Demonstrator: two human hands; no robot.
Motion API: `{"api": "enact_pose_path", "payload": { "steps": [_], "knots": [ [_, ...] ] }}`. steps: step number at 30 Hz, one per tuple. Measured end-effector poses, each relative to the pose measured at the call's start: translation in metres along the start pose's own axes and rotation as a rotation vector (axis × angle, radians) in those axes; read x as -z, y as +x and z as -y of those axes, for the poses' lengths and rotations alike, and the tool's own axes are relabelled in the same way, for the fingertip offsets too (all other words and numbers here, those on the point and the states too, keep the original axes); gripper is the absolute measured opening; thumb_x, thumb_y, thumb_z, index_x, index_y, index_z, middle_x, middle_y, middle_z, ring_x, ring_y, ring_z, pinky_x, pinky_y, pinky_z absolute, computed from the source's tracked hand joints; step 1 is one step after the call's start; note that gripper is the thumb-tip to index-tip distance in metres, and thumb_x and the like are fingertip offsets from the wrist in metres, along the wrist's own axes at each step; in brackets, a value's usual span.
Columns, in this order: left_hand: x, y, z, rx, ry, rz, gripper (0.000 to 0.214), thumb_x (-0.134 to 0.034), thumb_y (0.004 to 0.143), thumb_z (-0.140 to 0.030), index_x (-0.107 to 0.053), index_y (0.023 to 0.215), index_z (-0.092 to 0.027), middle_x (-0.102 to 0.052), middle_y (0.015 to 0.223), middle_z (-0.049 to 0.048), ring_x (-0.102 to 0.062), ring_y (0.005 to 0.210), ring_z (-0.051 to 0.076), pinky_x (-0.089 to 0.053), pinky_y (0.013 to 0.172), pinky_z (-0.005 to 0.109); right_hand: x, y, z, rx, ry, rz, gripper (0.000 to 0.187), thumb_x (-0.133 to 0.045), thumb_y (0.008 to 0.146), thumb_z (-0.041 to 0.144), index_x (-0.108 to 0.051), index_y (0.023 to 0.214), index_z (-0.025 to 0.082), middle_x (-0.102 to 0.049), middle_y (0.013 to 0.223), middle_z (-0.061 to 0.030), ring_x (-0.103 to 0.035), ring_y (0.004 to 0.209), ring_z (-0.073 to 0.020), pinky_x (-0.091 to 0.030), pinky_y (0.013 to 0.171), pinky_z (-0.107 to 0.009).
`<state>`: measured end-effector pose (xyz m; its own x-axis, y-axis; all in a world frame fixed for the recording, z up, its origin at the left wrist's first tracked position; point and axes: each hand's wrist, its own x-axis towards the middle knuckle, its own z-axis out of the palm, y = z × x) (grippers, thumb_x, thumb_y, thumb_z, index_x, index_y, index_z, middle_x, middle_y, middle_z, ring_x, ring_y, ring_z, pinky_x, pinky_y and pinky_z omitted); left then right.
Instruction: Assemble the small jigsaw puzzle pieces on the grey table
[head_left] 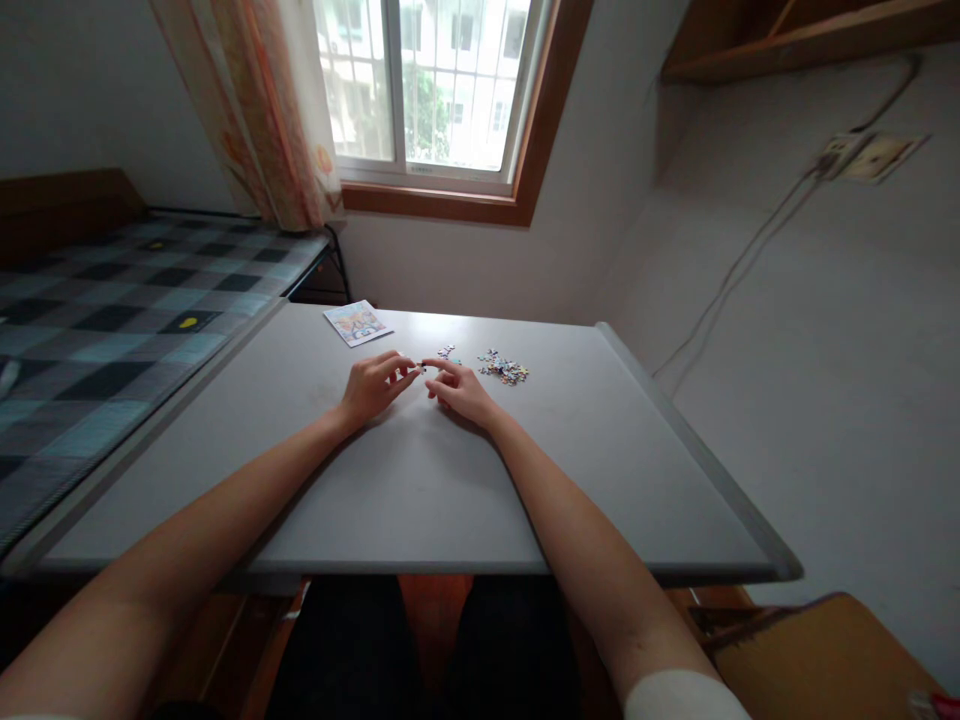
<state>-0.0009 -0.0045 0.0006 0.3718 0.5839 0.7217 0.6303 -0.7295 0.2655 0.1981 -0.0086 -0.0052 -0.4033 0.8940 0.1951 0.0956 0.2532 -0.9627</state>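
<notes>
Bare arms (247,490), cut off by the frame at the bottom, crossed the near edge of the desk (615,470). Beyond this edge, above the desk's surface, the left hand (379,385) pinched a small puzzle piece (422,369) between thumb and fingers. The right hand (461,393) stretched its index finger leftward to the same piece, other fingers curled; whether it also gripped, I could not tell. Fingertips partly covered the piece, so its long axis was not readable. Behind the right hand lay a few loose pieces (448,352); to their right, a heap of puzzle pieces (506,368) overlapped. Farther left, a picture card (356,323) lay askew, its details unclear.
</notes>
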Motion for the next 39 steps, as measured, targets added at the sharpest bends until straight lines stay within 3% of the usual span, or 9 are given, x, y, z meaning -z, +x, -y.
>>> {"api": "enact_pose_path", "payload": {
  "steps": [25, 39],
  "knots": [
    [-0.0019, -0.0007, 0.0022, -0.037, 0.062, 0.035, 0.027, -0.057, 0.092, -0.040, -0.073, 0.095, -0.019, -0.068, 0.075, 0.0027, -0.056, 0.053, 0.009, -0.042, 0.055, 0.022, -0.0003, -0.0014, 0.0035, 0.008, -0.010, 0.002, 0.053, -0.060, 0.079, 0.030, -0.056, 0.129, 0.014, -0.060, 0.063, 0.0042, -0.046, 0.051, -0.0069, -0.042, 0.054, -0.020],
    [0.0003, 0.0007, 0.0012, 0.037, 0.031, -0.070, 0.023, -0.062, 0.089, -0.039, -0.071, 0.092, -0.019, -0.067, 0.075, 0.0009, -0.056, 0.054, 0.008, -0.044, 0.054, 0.021, -0.0008, -0.0025, 0.0065, 0.007, -0.002, 0.007, 0.050, -0.061, 0.078, 0.030, -0.057, 0.124, 0.013, -0.059, 0.063, 0.0042, -0.046, 0.051, -0.0065, -0.041, 0.053, -0.020]
  ]
}}
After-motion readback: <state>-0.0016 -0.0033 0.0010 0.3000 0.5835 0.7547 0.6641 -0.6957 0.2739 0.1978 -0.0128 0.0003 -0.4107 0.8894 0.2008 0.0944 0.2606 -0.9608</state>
